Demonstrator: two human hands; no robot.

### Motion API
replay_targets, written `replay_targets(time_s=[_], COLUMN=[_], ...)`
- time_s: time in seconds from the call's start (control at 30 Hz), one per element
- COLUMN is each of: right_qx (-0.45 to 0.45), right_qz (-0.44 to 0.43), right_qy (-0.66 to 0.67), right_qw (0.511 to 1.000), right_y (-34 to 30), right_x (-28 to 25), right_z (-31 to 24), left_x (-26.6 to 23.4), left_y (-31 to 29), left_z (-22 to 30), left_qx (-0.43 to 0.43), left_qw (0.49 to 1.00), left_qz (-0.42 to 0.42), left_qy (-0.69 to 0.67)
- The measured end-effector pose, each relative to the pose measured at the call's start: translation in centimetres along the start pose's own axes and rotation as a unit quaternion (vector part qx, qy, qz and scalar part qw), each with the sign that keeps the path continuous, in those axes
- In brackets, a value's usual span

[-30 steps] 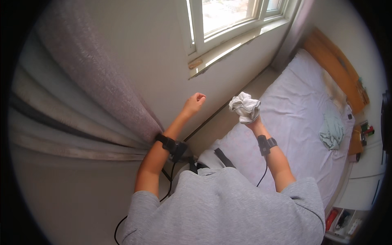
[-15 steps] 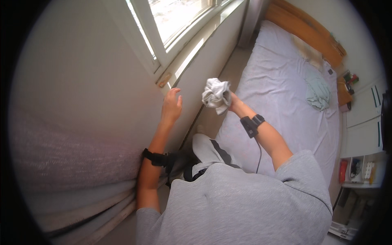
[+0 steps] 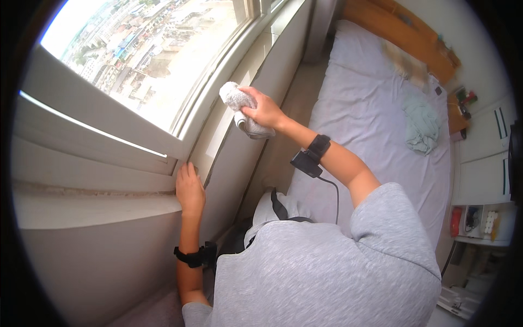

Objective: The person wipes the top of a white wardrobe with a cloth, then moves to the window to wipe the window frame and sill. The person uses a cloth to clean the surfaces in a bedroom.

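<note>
My right hand (image 3: 265,110) is closed round a bunched white-grey cloth (image 3: 242,103). Its thumb and fingers grip the upper part, while a loose fold hangs below. The cloth is over or beside the light window sill (image 3: 206,150); whether it touches the surface I cannot tell. My left hand (image 3: 190,191) is at the near corner of the sill, just below the window frame (image 3: 166,143). Its fingers are stretched out and lie on the sill's edge, with nothing seen in them. A black strap with a small device is round each forearm.
Beyond the window pane (image 3: 147,60) are buildings far below. To the right stands a bed (image 3: 359,136) with a pale sheet, an orange wooden headboard (image 3: 403,27) and a crumpled light-green cloth (image 3: 422,125). A cable (image 3: 338,199) hangs from the right wrist device. Shelves (image 3: 482,240) hold small items at far right.
The view has shifted, showing more of the window. My right hand has carried the cloth left to the sill. My left hand, raised before, now lies on the sill's corner.
</note>
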State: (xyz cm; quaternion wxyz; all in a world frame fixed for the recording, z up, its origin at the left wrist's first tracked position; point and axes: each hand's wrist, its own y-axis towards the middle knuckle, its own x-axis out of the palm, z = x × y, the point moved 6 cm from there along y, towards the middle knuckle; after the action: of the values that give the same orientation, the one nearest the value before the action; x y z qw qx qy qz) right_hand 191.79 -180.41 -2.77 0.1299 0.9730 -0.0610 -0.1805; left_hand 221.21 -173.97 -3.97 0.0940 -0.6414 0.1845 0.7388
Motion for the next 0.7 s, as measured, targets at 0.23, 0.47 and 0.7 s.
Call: replay_targets(time_s=[0.23, 0.47, 0.7], right_qx=[-0.076, -0.124, -0.021], right_qz=[-0.089, -0.093, -0.069], right_qy=[-0.213, -0.231, -0.413], right_qw=[0.97, 0.961, 0.908], right_y=[5.5, 6.4, 9.0], right_x=[0.7, 1.1, -1.0], right_z=[2.2, 2.3, 6.1], left_x=[0.9, 0.5, 2.1], left_y=[-0.1, -0.3, -1.0], left_z=[-2.8, -2.8, -2.8], left_qx=[-0.104, -0.11, -0.095], left_qw=[0.994, 0.993, 0.992], left_qz=[-0.022, -0.007, -0.058], left_qy=[0.006, 0.042, 0.055])
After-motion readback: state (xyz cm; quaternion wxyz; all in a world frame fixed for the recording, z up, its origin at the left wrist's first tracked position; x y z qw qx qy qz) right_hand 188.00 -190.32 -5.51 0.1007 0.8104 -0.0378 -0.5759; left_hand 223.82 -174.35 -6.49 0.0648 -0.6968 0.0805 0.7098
